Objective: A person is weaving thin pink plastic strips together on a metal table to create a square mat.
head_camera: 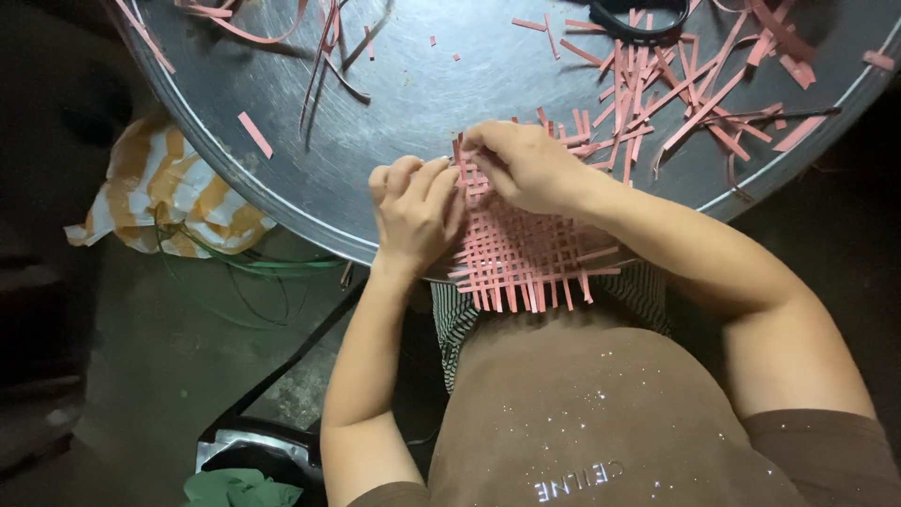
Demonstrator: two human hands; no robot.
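1. Where the table [450, 84] curves nearest the body, find the mat [526, 258], a pink weave of flat strips, lying flat across the metal rim, its near part hanging out over the lap
2. Note the left hand [413, 211] curled narrow, knuckles up, fingers folded down on the mat's left edge and holding it against the table
3. See the right hand [526, 164] just beside it at the mat's far corner, fingers bent close together and pinching at the strip ends there; thumb hidden, so cannot tell which single strip sits in the pinch
4. Mark the two hands as nearly touching, with only a narrow band of weave showing between them
5. Beyond the right hand, find the loose strips [676, 84], a scattered pink heap on the table, the nearest ones reaching the mat's far edge
6. At the top edge above that heap, spot a black loop [638, 23], partly cut off by the frame; cannot tell what kind of thing
7. Further left on the table, see long curled offcuts [324, 47] and one short strip [253, 134] lying alone, well apart from the mat
8. Off the table to the left, note a crumpled bag [164, 188], striped orange and white, with green cord [272, 268] trailing just below it
9. At the bottom left, find a green cloth [239, 488] bunched near the left elbow
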